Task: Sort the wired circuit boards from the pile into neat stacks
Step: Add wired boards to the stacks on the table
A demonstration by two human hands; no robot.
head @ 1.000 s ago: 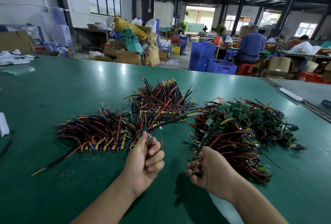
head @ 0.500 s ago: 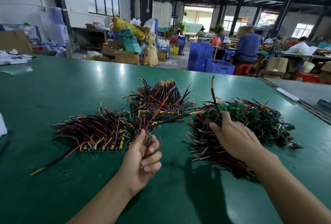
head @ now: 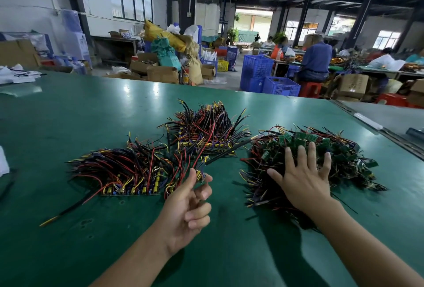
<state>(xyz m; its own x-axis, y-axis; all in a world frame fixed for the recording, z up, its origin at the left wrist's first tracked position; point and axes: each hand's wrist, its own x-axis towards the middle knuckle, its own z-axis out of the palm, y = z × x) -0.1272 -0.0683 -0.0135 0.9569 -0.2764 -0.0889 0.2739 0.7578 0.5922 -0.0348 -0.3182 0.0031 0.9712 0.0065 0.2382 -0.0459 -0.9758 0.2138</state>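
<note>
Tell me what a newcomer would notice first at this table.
Three heaps of red, black and yellow wiring crowd the green table: a loose pile of green circuit boards at right, a tidier near stack at left, and a far stack in the middle. The right hand lies spread on the loose pile, while the left hand pinches one wired board in front of the stacks.

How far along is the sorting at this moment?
Done: two aligned stacks, the near stack and the far stack. In hand: the left hand pinches one wired board; the right hand rests spread on the unsorted pile. Left: that pile, large and tangled.
</note>
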